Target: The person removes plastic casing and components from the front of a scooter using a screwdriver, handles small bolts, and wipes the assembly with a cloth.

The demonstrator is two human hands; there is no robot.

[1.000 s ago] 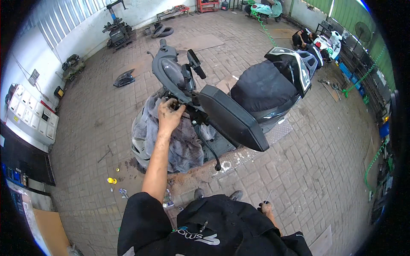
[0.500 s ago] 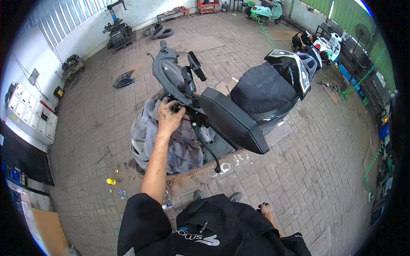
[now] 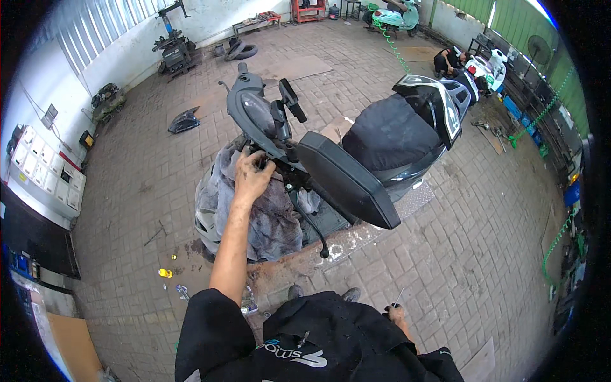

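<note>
A dark scooter's handlebar assembly [image 3: 249,108] rises over a grey cloth [image 3: 258,226] draped on its front. Just below the handlebar cover, my left hand [image 3: 253,172] reaches in with fingers curled among dark parts; what they grip is hidden. A long black padded mirror or panel [image 3: 347,178] juts out to the right of that hand, with a brake lever [image 3: 312,226] hanging below it. A dark padded cushion [image 3: 388,134] covers the seat. Down at my right side, my right hand [image 3: 396,313] is closed on a screwdriver-like tool [image 3: 399,297] with a thin metal shaft.
A yellow bottle [image 3: 165,272] and small items lie on the paving. A black panel [image 3: 184,121], tyres [image 3: 244,51] and a machine [image 3: 175,54] stand or lie farther back. A crouching person [image 3: 445,62] is beside a white scooter [image 3: 485,69]; scattered tools [image 3: 493,134] lie at right.
</note>
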